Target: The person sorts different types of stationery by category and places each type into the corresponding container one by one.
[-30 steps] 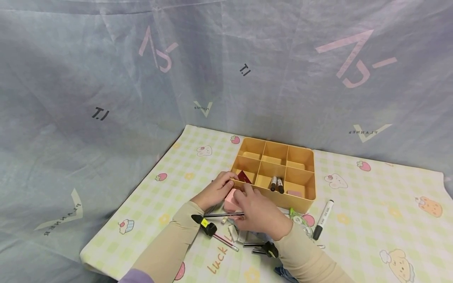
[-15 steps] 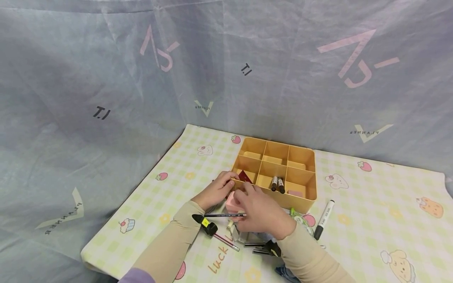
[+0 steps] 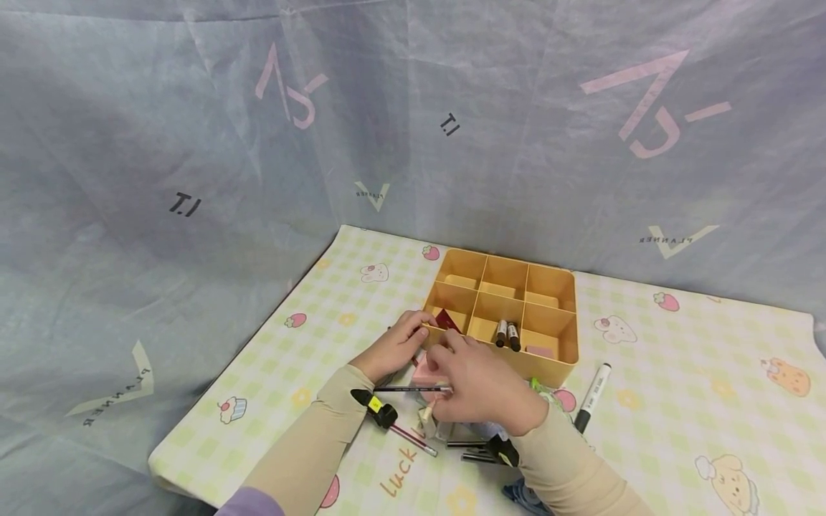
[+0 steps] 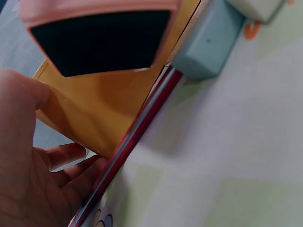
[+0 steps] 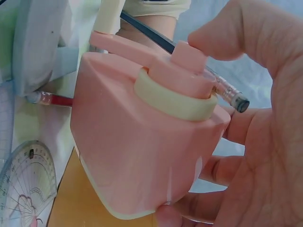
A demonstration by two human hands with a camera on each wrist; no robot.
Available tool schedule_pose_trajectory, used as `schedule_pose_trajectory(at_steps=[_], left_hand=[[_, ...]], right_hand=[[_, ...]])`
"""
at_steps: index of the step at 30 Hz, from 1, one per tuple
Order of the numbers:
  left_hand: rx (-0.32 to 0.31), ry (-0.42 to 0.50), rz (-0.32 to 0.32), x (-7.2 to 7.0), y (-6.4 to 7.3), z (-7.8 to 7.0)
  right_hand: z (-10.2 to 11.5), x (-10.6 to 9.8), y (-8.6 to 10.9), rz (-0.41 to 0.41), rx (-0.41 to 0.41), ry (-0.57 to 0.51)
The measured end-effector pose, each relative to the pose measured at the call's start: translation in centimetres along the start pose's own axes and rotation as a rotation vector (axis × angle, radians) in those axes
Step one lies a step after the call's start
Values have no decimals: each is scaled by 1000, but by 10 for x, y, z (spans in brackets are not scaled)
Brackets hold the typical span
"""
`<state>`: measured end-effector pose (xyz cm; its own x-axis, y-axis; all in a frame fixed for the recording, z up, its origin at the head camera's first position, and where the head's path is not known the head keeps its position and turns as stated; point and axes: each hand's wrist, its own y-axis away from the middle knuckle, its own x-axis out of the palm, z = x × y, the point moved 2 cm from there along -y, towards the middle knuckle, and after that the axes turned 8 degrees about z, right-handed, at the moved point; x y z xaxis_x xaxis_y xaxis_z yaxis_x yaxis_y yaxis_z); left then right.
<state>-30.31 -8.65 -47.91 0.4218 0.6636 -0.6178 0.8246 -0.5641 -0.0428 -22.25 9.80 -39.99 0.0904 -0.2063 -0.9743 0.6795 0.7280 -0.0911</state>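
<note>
My right hand holds a pink crank pencil sharpener in front of a yellow six-compartment organizer box. In the right wrist view the thumb touches the crank hub and the fingers curl round the sharpener's side. A dark pencil crosses behind the crank, its end near that hand; I cannot tell whether it is held. At the box's front left corner my left hand grips the rim. A red-striped pencil lies beneath it along the box's foot, in the left wrist view.
Two markers, a dark red piece and a pinkish block sit in front compartments. A whiteboard marker lies right of the box. Erasers, a protractor and a red pencil lie nearby.
My right hand has shifted slightly to the right with the sharpener, which shows a little lower. The left hand stays at the box corner.
</note>
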Motion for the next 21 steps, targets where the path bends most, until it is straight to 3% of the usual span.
schedule_pose_trajectory(at_steps=[10,21], left_hand=[[-12,-6,10,0,0,1],[-23,-27,-13,0,-1,0]], right_hand=[[-5,-20,8,-36,7,-48],[-26,-47,21,-95,83,-129]])
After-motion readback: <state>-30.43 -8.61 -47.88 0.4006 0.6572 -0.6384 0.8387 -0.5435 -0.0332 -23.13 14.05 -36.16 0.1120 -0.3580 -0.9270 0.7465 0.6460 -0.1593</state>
